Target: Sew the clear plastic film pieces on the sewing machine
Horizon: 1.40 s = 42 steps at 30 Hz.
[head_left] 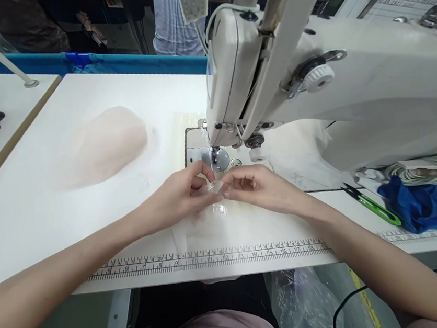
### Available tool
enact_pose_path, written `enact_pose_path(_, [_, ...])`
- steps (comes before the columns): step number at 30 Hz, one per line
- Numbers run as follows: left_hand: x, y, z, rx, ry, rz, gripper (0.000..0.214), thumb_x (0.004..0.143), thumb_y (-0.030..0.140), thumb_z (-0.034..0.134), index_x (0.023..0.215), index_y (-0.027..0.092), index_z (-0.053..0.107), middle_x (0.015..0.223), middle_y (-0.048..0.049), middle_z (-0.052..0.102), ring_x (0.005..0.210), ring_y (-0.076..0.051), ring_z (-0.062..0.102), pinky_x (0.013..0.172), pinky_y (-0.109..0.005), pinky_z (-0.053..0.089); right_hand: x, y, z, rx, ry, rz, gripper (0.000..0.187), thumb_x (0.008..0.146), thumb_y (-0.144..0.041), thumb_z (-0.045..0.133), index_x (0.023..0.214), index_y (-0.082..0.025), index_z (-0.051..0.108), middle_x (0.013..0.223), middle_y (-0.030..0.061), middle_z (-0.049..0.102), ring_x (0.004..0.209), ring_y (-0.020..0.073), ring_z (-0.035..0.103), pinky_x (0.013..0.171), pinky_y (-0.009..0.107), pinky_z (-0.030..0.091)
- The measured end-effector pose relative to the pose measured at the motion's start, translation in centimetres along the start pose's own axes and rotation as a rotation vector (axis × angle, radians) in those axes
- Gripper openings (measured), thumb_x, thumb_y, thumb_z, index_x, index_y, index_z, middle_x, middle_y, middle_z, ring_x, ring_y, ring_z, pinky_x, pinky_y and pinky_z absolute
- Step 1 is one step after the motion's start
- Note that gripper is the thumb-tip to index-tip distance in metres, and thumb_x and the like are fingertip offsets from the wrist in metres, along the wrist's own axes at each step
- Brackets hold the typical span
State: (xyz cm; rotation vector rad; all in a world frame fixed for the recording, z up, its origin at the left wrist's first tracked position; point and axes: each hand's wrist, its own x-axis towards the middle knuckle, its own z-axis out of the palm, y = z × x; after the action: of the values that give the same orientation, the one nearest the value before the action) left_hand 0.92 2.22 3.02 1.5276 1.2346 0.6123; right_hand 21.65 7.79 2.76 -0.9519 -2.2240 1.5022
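My left hand (188, 192) and my right hand (258, 187) meet just in front of the sewing machine's needle area (216, 159). Thumb and forefinger of each hand pinch a thin, see-through piece of material (215, 187) between them. Its glossy lower part hangs toward the table, and its full outline is hard to make out against the white top. Behind my fingertips lies the metal needle plate (197, 156), partly covered by the hands. The white sewing machine (232, 73) stands over it.
A beige sheer fabric piece (113, 141) lies to the left. A ruler strip (213, 258) runs along the front edge. Green thread snips (377, 209) and a blue cloth (424, 203) lie at right. A person in a striped shirt (176, 18) is beyond the blue fabric edge (144, 64).
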Motion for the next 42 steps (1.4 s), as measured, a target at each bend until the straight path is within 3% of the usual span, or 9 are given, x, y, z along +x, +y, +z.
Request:
enact_pose_path(4, [0.1,0.3,0.2,0.258,0.102,0.071,0.024,0.087,0.041,0.059,0.092,0.022,0.046,0.055,0.0098,0.042,0.048,-0.009,0.042,0.046,-0.021,0.03,0.3,0.2,0.5,0.08,0.062,0.011,0.017,0.084,-0.036,0.068,0.082,-0.019,0.072,0.058,-0.006,0.055,0.045,0.0045,0.042,0.042,0.019,0.032])
enact_pose_path(9, [0.2,-0.5,0.2,0.583,0.26,0.202,0.019,0.09,0.039,0.057,0.091,0.021,0.051,0.05,0.0113,0.043,0.042,-0.008,0.04,0.045,-0.019,0.027,-0.2,0.6,1.3,0.178,0.151,0.024,0.017,0.085,-0.036,0.068,0.085,-0.018,0.069,0.058,-0.0047,0.062,0.043,0.0082,0.057,0.043,0.02,0.046])
enact_pose_path(11, [0.0,-1.3,0.5,0.69,0.341,0.288,0.02,0.094,0.04,0.052,0.091,0.021,0.053,0.048,0.0112,0.046,0.039,-0.007,0.04,0.044,-0.019,0.027,-0.5,0.7,1.5,0.142,0.224,-0.019,0.014,0.084,-0.032,0.069,0.086,-0.018,0.069,0.063,-0.0029,0.066,0.05,0.0103,0.063,0.049,0.022,0.052])
enact_pose_path(14, [-0.4,-2.3,1.0,0.786,0.401,0.404,0.021,0.098,0.036,0.047,0.092,0.021,0.059,0.053,0.008,0.059,0.042,-0.008,0.05,0.046,-0.02,0.031,-0.9,0.8,1.9,-0.091,0.335,-0.192,0.004,0.087,-0.02,0.064,0.086,-0.019,0.069,0.072,-0.001,0.07,0.061,0.0107,0.065,0.057,0.022,0.054])
enact_pose_path(17, [-0.5,-2.8,1.4,0.771,0.384,0.449,0.018,0.099,0.028,0.046,0.1,0.021,0.063,0.066,0.0052,0.069,0.051,-0.009,0.061,0.049,-0.02,0.037,-1.1,0.9,2.3,-0.281,0.393,-0.334,0.012,0.089,-0.013,0.059,0.088,-0.02,0.068,0.076,0.0,0.07,0.064,0.0106,0.063,0.057,0.023,0.052])
enact_pose_path(20, [-0.5,-2.8,1.5,0.715,0.361,0.467,0.02,0.1,0.025,0.044,0.105,0.02,0.063,0.067,0.0047,0.07,0.051,-0.009,0.061,0.05,-0.02,0.04,-1.2,1.1,2.5,-0.301,0.42,-0.374,0.011,0.09,-0.015,0.057,0.09,-0.021,0.066,0.075,-0.0006,0.069,0.062,0.0103,0.061,0.055,0.023,0.051])
enact_pose_path(25, [-0.5,-2.7,1.5,0.647,0.342,0.419,0.021,0.099,0.027,0.044,0.1,0.019,0.064,0.072,0.0027,0.073,0.057,-0.01,0.066,0.054,-0.019,0.046,-1.2,1.3,2.6,-0.274,0.478,-0.394,0.008,0.09,-0.017,0.06,0.095,-0.021,0.065,0.076,-0.0015,0.069,0.061,0.0099,0.063,0.055,0.022,0.052])
enact_pose_path(42, [-0.5,-2.9,1.7,0.622,0.362,0.393,0.02,0.098,0.025,0.047,0.097,0.019,0.066,0.077,0.0015,0.075,0.062,-0.011,0.069,0.057,-0.02,0.05,-1.2,1.2,2.7,-0.215,0.436,-0.345,0.012,0.087,-0.015,0.063,0.097,-0.021,0.065,0.077,-0.0016,0.07,0.064,0.0097,0.066,0.056,0.019,0.054])
